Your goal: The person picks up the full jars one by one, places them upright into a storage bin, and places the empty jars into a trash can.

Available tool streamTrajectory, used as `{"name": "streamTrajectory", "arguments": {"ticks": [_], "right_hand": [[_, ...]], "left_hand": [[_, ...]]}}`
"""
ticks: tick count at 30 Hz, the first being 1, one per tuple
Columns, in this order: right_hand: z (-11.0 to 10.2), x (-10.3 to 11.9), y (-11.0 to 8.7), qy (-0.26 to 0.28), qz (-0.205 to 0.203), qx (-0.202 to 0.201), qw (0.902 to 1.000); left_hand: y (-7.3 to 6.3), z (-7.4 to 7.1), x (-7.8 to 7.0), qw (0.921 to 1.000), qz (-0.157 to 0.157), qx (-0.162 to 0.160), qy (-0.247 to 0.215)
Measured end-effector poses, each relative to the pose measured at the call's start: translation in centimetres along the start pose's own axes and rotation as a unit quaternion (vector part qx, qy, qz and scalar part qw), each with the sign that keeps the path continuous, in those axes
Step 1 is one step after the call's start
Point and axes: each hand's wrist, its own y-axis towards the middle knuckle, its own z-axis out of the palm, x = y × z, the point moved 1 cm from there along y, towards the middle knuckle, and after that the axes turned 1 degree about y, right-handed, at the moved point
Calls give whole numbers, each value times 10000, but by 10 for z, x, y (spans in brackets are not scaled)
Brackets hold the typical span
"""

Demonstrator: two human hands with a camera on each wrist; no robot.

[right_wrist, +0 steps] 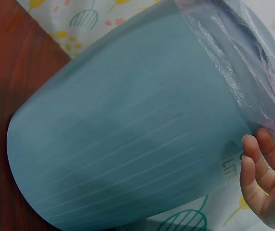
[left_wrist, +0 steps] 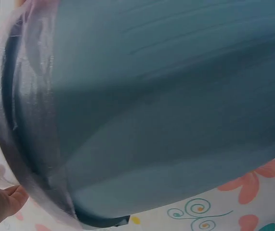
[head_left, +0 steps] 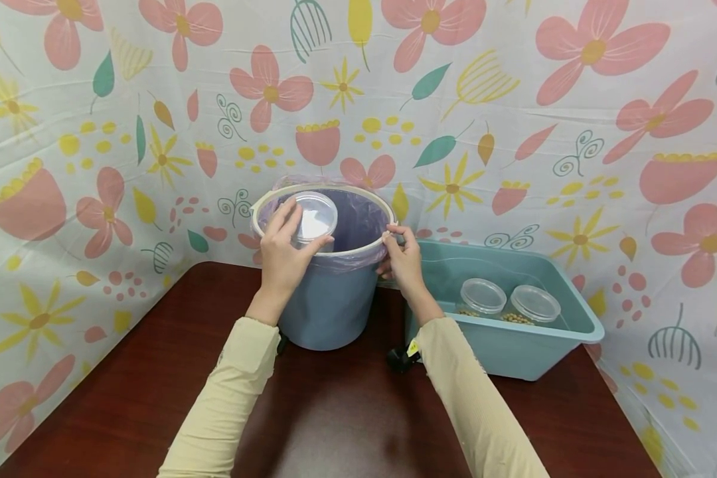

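Note:
A blue-grey trash bin stands on the table, with a pale ring round its mouth and a thin purplish liner bag folded over its rim. My left hand grips a clear round plastic container by its sides, at the near left part of the bin's mouth. The container's lower part is hidden behind the hand and rim. At the right side of the rim, my right hand pinches the ring and liner edge between thumb and fingers. Its other fingers lie close to the bin's outer wall.
Right of the bin is a teal rectangular tub. Inside it are two clear lidded containers with small tan bits in them. A small black object shows by my right sleeve. Flowered cloth hangs behind the dark wooden table.

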Motion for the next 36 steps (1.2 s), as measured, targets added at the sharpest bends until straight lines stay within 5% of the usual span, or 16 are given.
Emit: {"name": "streamTrajectory", "arguments": {"ticks": [12,23,36], "right_hand": [[0,-3,-1,-153,-29,-14,9999],[1,7,-4,-229,1,-12,9997],[2,36,-30,-898,-578,-245,9940]], "left_hand": [[-10,2,11,9972,-410,598,161],[-11,1,10,9961,-519,683,223],[-12,2,5,9981,-228,532,210]]}}
